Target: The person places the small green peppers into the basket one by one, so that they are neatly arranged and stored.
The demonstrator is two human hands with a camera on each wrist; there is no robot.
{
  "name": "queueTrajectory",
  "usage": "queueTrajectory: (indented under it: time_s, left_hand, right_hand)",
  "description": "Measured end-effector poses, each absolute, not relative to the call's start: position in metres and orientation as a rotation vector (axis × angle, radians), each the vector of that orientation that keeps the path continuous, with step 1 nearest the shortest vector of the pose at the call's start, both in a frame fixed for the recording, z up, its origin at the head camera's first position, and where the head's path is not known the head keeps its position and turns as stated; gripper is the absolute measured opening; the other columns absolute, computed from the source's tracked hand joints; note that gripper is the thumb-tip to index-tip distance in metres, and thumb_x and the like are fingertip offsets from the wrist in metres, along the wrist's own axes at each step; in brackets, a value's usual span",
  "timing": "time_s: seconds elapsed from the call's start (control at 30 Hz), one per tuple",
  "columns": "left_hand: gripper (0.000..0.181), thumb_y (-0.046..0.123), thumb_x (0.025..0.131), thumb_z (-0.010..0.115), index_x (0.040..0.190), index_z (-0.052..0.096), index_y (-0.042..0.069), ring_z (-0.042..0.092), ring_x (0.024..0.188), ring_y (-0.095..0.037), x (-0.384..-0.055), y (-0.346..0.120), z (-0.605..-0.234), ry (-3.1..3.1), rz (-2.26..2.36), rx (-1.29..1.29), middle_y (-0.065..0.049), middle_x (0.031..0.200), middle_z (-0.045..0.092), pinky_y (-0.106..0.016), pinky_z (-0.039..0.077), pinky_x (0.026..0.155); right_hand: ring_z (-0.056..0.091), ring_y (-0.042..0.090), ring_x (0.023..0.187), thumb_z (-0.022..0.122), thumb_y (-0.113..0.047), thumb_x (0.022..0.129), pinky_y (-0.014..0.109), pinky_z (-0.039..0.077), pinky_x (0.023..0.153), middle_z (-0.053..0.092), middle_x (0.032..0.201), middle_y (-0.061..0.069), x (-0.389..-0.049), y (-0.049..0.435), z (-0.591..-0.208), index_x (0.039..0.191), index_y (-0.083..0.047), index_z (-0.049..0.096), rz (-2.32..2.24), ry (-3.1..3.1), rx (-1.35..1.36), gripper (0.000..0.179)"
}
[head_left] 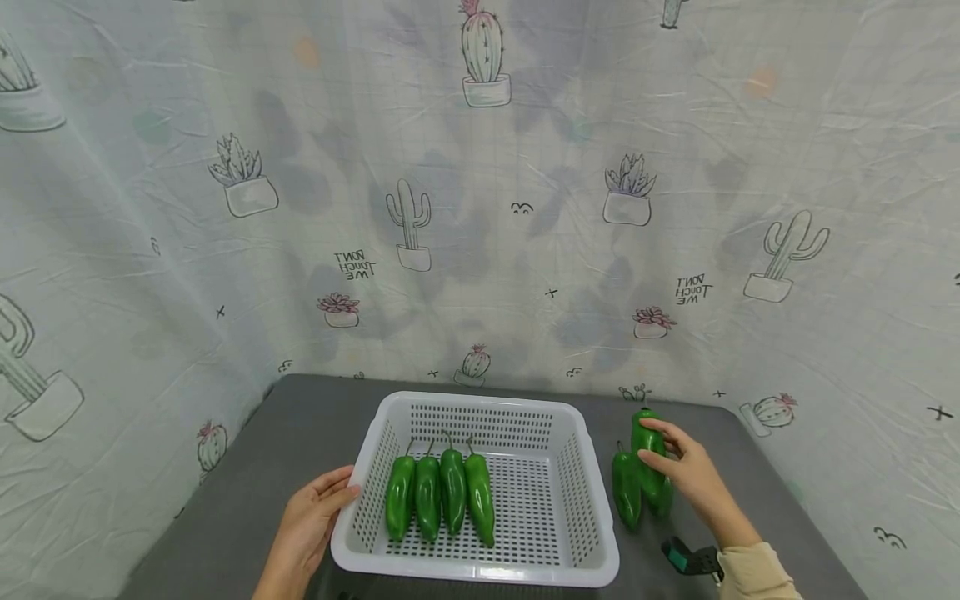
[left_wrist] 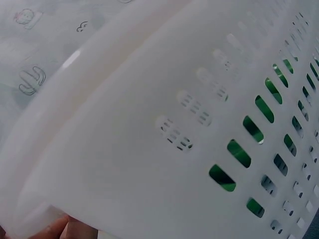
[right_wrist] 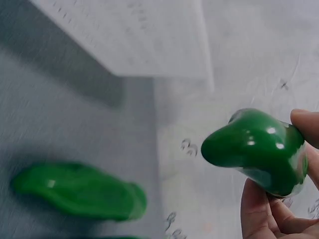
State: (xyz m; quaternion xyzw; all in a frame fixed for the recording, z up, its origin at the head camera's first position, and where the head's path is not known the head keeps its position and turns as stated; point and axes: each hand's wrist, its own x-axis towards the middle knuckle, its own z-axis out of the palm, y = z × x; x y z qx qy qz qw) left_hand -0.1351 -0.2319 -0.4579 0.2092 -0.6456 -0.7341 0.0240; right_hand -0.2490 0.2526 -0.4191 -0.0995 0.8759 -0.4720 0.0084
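Observation:
A white plastic basket (head_left: 480,573) with slotted walls stands on the grey table. Four green chili peppers (head_left: 428,500) lie side by side in its left half, stems toward the back. My left hand (head_left: 303,521) grips the basket's left rim; only fingertips (left_wrist: 52,230) show at the bottom of the left wrist view. Right of the basket, my right hand (head_left: 686,467) holds a glossy green pepper (right_wrist: 256,149) between thumb and fingers, raised above the table. Below it, a loose pepper (head_left: 626,492) lies beside another pepper (head_left: 658,498), which the held one partly covers in the head view.
The grey table (head_left: 300,425) runs up to a pale curtain (head_left: 480,208) printed with cacti, which hangs behind and on both sides. A dark strap with a teal part (head_left: 690,558) is by my right wrist. The basket's right half shows bare slotted floor.

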Motion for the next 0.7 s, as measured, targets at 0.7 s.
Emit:
queueTrajectory:
  time_s: [0.7]
  left_hand:
    - [0.06,0.011,0.089,0.066,0.139,0.038,-0.008,0.063,0.086,-0.005,-0.136,-0.232,-0.459,-1.985,-2.278,0.649,0.005,0.101,0.063,-0.023,0.053,0.075]
  right_hand:
    - [0.041,0.044,0.126,0.065,-0.022,0.091,0.042,0.052,0.08,0.047,0.135,0.021,-0.248,0.187,-0.396,0.138,-0.011,0.047,-1.584,2.575,-0.524,0.052]
